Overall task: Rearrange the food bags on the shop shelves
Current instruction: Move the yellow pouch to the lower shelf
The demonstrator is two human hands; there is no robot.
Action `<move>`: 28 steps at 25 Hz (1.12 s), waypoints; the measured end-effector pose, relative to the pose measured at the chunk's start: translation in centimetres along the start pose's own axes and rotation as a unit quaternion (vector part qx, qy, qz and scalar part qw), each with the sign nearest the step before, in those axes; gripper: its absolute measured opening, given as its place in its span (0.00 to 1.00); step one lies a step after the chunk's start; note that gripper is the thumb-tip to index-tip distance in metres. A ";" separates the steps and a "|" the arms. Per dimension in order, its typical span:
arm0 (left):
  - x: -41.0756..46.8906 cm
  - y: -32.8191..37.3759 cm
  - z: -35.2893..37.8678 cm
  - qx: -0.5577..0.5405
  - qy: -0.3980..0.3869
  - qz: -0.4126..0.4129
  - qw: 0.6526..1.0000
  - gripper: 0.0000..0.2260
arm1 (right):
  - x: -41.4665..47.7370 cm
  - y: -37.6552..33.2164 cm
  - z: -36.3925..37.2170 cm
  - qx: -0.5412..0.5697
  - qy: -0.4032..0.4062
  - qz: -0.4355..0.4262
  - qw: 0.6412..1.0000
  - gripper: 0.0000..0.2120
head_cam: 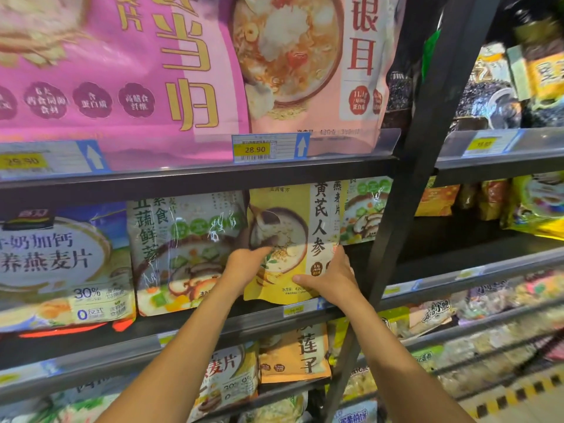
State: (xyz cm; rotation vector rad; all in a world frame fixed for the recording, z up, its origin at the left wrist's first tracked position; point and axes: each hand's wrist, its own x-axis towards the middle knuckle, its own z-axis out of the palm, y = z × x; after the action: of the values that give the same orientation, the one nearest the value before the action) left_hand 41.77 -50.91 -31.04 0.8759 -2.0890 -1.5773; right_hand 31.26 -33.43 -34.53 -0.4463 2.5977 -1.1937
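Step in hand: seating yellow bag (290,227) upright on middle shelf (91,349), just beside mushroom-picture bag (183,254). Left hand (247,265) grips its left edge; right hand (332,277) pinches its lower right corner. Next, likely: push it back, square it, release.

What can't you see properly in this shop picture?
Head view only:
- Pink bag: blurred, cut off by the top edge.
- Right vegetable bag: mostly behind the yellow bag and black post.
- Price tag below: too blurred to read.
- Left hand: grip hidden by its own back.
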 end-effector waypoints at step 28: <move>1.0 -1.2 1.3 0.300 -0.002 -0.045 0.953 0.18 | 5.7 -1.9 4.0 -0.031 0.092 0.001 0.995 0.65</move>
State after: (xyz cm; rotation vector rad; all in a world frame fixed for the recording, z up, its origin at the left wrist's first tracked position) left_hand 40.47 -50.86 -32.64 1.1677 -2.6113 -0.9712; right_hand 27.68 -39.51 -36.15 -0.3609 2.7976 -1.2084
